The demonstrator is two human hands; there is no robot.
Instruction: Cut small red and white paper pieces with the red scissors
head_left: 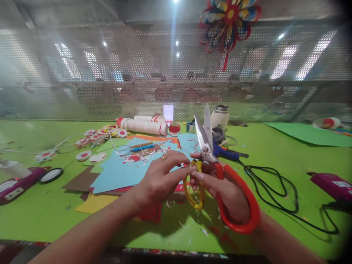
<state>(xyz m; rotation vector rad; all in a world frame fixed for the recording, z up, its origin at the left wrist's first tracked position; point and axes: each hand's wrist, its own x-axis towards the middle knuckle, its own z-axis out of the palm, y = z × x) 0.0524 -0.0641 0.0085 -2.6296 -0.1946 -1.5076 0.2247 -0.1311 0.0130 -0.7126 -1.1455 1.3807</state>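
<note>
Scissors with red and yellow loop handles stand upright above the green table, blades slightly parted and pointing up and away from the person. The right hand grips them through the large red loop, fingers curled round it. The left hand comes in from the left, thumb and forefinger pinched together right at the yellow handle near the pivot; whether they nip a small scrap or only touch the handle, I cannot tell. It looks like a pause between cuts, with something tiny being picked off or fitted at the blades, and any further cut would call for the left fingertips to stay clear of the edges. Both forearms rise from the near table edge, wrists bent inward. Beyond lie blue paper strewn with red snippets, white tubes and a black cable.
</note>
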